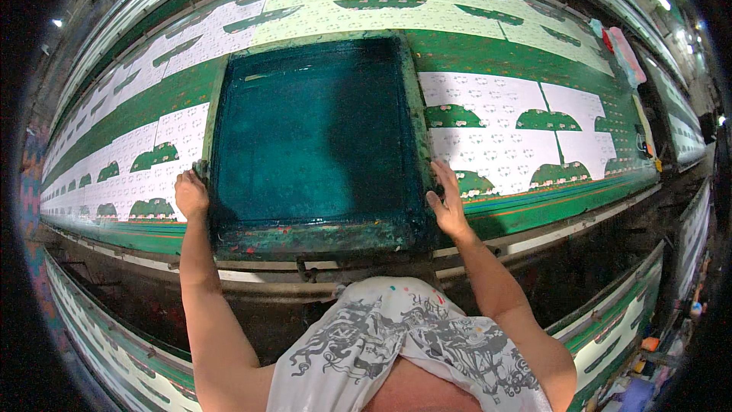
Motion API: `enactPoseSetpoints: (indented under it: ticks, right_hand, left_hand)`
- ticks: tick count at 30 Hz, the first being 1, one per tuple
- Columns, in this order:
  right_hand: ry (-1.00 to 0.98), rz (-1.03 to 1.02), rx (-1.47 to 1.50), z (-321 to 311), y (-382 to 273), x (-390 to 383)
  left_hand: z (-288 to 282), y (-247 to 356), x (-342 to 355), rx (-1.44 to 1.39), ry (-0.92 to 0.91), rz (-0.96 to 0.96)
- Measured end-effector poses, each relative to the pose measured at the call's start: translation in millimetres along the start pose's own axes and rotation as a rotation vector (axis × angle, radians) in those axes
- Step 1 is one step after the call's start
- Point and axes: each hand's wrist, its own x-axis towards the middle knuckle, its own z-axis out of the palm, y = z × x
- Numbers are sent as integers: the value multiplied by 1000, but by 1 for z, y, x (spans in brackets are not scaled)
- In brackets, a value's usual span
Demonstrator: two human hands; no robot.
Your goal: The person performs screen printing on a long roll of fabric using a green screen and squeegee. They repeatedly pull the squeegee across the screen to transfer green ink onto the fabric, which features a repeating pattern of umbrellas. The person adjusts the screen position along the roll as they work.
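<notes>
A large screen-printing frame [412, 84], with dark teal ink spread over its mesh, lies on the long green table [488, 57]. My left hand [192, 194] grips its left side near the front corner, with fingers bent over the edge. On the opposite side, my right hand [450, 202] holds the right edge, thumb toward me and fingers along the rim. White printed cut pieces [488, 91] with curved cut-outs lie flat to the right of the frame. More such pieces [183, 126] stretch away to the left. Whatever is under the frame is hidden.
A metal rail [549, 235] runs along the table's near edge. Pale yellowish pieces [343, 15] lie in rows along the far side. A pink cloth [627, 57] hangs at the right end. Behind me, other long tables [122, 351] carry similar pieces.
</notes>
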Motion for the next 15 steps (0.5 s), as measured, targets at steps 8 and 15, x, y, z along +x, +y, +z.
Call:
enactPoseSetpoints:
  ticks: [8,15]
  right_hand:
    - [265,26,459,31,31,-8]
    - [414,298,223,25,16,-13]
  left_hand:
    - [15,-28,19,-530,-286,-293]
    - [52,-67,23,-899,-427,-337]
